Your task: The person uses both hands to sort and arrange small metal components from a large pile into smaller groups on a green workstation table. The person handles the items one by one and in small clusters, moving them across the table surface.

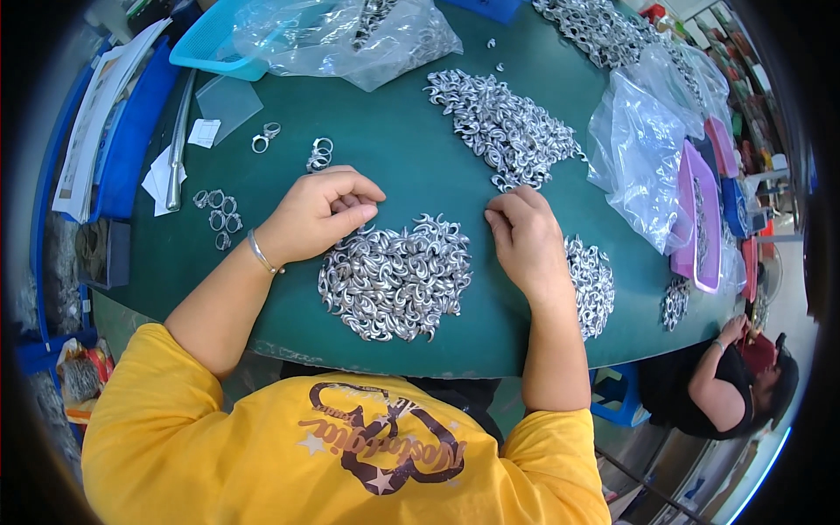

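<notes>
My left hand (319, 213), a bangle on its wrist, is closed with thumb and index finger nearly together. It hovers at the upper left edge of a pile of small silver crescent-shaped metal pieces (395, 280). My right hand (530, 241) is closed in a pinch on the bare green surface right of that pile. Its fingertips lie just below a larger heap of silver ring-like pieces (503, 127). Whether either hand holds a small piece cannot be made out. Another pile of crescent pieces (591, 289) is partly hidden behind my right wrist.
Loose rings (219, 214) lie left on the green table (289, 319), near a metal rod (179, 144). A turquoise basket (214, 57) and clear plastic bag (350, 44) stand at the back. Right are another bag (643, 149) and a pink tray (697, 219). A person (722, 385) sits far right.
</notes>
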A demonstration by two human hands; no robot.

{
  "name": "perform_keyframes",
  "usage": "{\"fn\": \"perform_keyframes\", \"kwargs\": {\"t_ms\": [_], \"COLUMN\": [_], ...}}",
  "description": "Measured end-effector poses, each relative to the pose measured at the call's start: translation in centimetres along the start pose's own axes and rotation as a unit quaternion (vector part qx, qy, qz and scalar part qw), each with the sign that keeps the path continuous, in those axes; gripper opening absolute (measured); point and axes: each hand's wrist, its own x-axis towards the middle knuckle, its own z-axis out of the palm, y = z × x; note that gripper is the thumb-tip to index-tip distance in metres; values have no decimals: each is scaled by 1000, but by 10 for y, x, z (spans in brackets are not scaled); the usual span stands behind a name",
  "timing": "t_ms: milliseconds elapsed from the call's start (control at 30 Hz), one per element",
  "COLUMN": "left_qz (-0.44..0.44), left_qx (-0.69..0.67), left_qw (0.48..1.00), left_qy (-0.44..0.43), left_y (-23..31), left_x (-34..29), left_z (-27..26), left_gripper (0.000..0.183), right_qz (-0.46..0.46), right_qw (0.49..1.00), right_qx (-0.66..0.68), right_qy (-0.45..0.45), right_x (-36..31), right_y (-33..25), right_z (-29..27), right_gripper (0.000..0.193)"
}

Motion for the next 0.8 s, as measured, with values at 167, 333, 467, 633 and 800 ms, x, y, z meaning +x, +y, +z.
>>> {"fn": "perform_keyframes", "kwargs": {"t_ms": [167,333,467,633,800], "left_qz": [-10,-14,-7,-10,-3], "left_qx": [4,0,-12,-16,-4], "left_qw": [1000,1000,1000,1000,1000], "left_qy": [-3,4,12,14,3], "left_y": [1,-5,-3,-8,0], "left_x": [2,-1,1,0,-2], "left_z": [2,-2,2,-1,-3], "left_gripper": [13,14,14,15,13], "right_qz": [2,72,216,-47,-8], "right_qw": [999,997,967,999,991], "right_qx": [26,-19,-112,23,112], "right_qy": [-24,-12,-73,9,-68], "right_x": [-5,-10,-24,11,17], "right_y": [5,18,37,12,18], "right_z": [-9,-45,-90,-29,-21], "right_gripper": [11,6,13,29,34]}}
